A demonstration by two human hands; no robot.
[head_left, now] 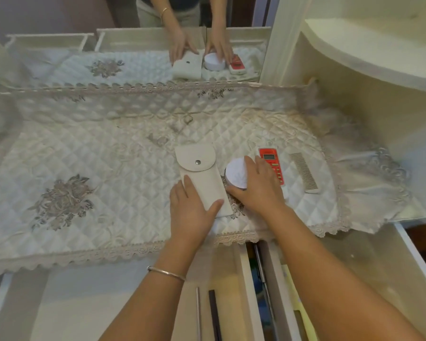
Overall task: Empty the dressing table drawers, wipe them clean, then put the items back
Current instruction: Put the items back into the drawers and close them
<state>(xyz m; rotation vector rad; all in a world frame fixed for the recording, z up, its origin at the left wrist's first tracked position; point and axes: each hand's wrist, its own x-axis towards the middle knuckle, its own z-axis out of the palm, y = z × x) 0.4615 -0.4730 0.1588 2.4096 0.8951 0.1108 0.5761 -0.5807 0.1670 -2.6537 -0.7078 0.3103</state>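
Pouch [200,174] lies on surface [108,168] under left hand [191,215], long axis pointing away, flap end far; hand flat, fingers straight. Right hand [258,190] curls round jar [235,174] just beside pouch.

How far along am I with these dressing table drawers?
Apparently emptying. Done: the comb and red calculator lie on the quilted cloth. In hand: the left hand rests on the beige pouch, the right hand grips the white-lidded jar. Left: slim items in the left drawer, then wiping and refilling.
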